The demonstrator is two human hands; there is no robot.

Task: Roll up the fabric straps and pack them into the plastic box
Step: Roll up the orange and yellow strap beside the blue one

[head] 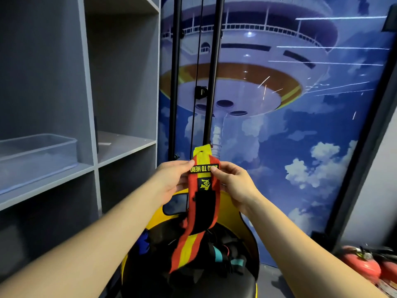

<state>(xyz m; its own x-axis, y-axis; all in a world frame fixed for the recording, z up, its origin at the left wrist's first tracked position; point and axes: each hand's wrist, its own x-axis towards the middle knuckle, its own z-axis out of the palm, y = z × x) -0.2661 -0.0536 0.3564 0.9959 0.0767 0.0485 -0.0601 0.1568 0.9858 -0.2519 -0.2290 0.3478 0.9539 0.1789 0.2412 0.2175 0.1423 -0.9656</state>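
Observation:
A red and yellow fabric strap (200, 203) with a black patch and a label reading "ZERO TO HERO" hangs in front of me. My left hand (171, 181) pinches its upper left edge and my right hand (234, 183) pinches the upper right edge, both near the label. The strap's lower end droops onto a yellow and black seat (242, 214), where several more dark straps (223, 257) lie. A clear plastic box (36, 155) stands on a grey shelf at the left, apart from both hands.
Grey shelving (126, 147) fills the left side. Two black poles (211, 82) rise in front of a blue wall mural. Red fire extinguishers (363, 265) stand on the floor at the lower right.

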